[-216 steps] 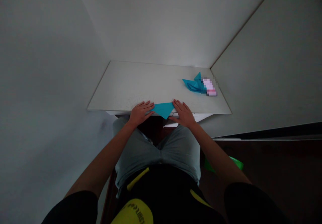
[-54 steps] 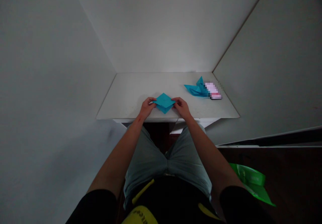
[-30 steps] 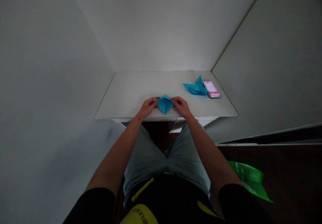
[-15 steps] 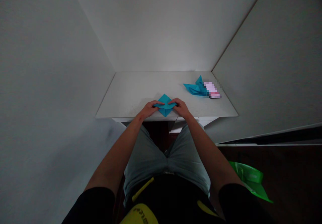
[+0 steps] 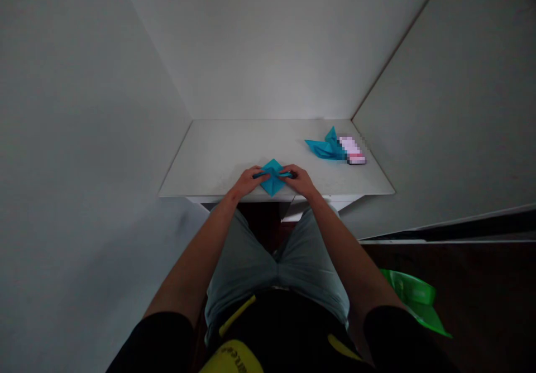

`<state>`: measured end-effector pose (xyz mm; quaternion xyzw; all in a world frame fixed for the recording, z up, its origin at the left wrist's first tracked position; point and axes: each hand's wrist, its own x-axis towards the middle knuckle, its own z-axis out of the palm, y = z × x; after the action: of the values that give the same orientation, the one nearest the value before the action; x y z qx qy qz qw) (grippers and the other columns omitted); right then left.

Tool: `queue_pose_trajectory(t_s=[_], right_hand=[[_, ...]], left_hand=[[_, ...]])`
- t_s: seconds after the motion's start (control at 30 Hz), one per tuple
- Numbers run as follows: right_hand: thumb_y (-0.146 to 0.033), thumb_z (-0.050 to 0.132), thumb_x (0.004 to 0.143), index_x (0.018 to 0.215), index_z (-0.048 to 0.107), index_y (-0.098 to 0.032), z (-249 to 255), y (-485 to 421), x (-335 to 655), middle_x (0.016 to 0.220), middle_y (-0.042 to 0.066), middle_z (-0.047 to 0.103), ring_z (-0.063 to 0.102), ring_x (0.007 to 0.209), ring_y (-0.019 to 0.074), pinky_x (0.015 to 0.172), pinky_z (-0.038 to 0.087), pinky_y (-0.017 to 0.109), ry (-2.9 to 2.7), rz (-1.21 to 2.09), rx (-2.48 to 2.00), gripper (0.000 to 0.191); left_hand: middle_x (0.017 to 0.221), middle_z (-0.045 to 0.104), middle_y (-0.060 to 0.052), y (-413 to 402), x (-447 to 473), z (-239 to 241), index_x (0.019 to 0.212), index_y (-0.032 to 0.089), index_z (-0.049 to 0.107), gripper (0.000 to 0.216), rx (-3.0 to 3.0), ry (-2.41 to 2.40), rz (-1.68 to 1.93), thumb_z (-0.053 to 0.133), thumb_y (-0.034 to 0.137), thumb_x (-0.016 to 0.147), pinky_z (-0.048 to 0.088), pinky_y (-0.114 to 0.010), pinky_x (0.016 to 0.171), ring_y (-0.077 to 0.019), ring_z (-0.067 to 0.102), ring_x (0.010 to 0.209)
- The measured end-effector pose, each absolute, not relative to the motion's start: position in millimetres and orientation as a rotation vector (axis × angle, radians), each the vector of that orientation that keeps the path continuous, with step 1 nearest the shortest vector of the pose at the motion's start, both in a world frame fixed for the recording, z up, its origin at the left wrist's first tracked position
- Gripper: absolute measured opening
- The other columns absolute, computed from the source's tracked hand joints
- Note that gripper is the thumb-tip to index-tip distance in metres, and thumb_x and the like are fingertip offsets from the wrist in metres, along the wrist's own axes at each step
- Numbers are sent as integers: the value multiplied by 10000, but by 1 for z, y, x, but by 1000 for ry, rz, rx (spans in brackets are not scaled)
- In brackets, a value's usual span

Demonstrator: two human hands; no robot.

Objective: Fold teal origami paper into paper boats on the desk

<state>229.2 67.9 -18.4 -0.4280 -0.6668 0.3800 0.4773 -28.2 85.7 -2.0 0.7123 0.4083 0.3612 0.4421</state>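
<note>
1. The left hand [image 5: 248,181] pinches the left side of the folded blue paper [image 5: 273,176], fingers closed on it.
2. The right hand [image 5: 298,179] grips the paper's right side the same way.
3. The paper lies at the near edge of the white surface [image 5: 218,149], between both hands.
4. A finished blue paper figure [image 5: 324,146] sits far right, beside a blurred pink object [image 5: 350,151].
</note>
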Motion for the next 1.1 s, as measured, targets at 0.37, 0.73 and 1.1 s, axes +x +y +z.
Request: queue_pose_trajectory(t_s=[0.37,0.73,1.1], right_hand=[[-487,752,867,1137,812,-236,-16,66,231,742,1,708,550,611,167,593,434,306,-1544,989,-1170,373],[-523,778,853,1027,802,-245,-15,65,228,666,-19,643,562,633,176,627,462,314,-1577,932,-1221,329],[-736,817,781,910,590,-270,-19,74,228,799,-23,620,594,694,167,663,528,315,-1329,1004,-1070,534]], left_hand=[[1057,820,-64,90,-34,-14,1120,184,834,439,1472,1064,1115,856,446,769,590,-362,908,-219,727,940],[1134,811,-92,89,-37,-13,1264,165,768,542,1434,1059,1059,855,366,768,623,-357,891,-207,750,954],[954,795,-83,88,-30,-12,927,171,760,546,1433,1129,1100,788,703,806,599,-359,864,-213,720,890]])
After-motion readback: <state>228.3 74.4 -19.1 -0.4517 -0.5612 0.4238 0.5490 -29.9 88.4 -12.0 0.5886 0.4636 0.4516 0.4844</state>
